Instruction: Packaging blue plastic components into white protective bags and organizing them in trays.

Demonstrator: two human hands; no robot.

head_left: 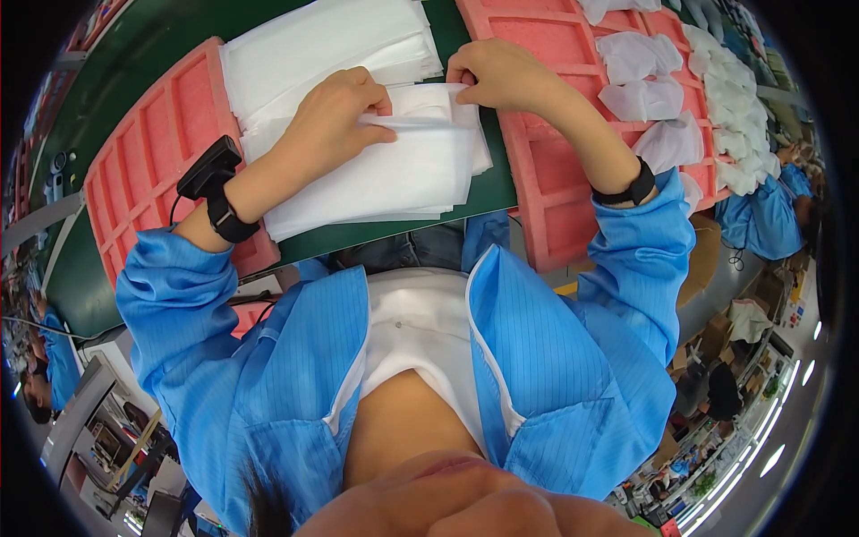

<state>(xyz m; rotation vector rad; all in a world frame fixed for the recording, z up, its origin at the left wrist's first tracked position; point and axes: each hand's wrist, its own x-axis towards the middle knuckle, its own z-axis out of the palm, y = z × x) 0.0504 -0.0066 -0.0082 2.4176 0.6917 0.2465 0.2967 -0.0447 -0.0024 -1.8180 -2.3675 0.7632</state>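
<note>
Your biggest risk is picking up more than one layer: the thin white bag [438, 152] lies on top of the stack [313, 204], and such filmy sheets probably cling, so a loose pinch could drag the next one along. Your right hand [501, 76], at the stack's far right corner, pinches the bag's edge between thumb and fingertip; an uneven pull there could crease or tear it. Your left hand [335, 112], over the far edge of the stack, has thumb and forefinger on either side of the bag's edge, though you can't tell from here whether the tips meet. The cable on the black wrist device [210, 168] could snag on the pink left tray [152, 166], just left of the stack, if that arm swings outward. As for looks, the bag is milky, slightly see-through and limp, its far edge lifted and wavy, its near part lying flat; the stack beneath is a little fanned, with uneven edges along its near side on the green table [134, 76].
</note>
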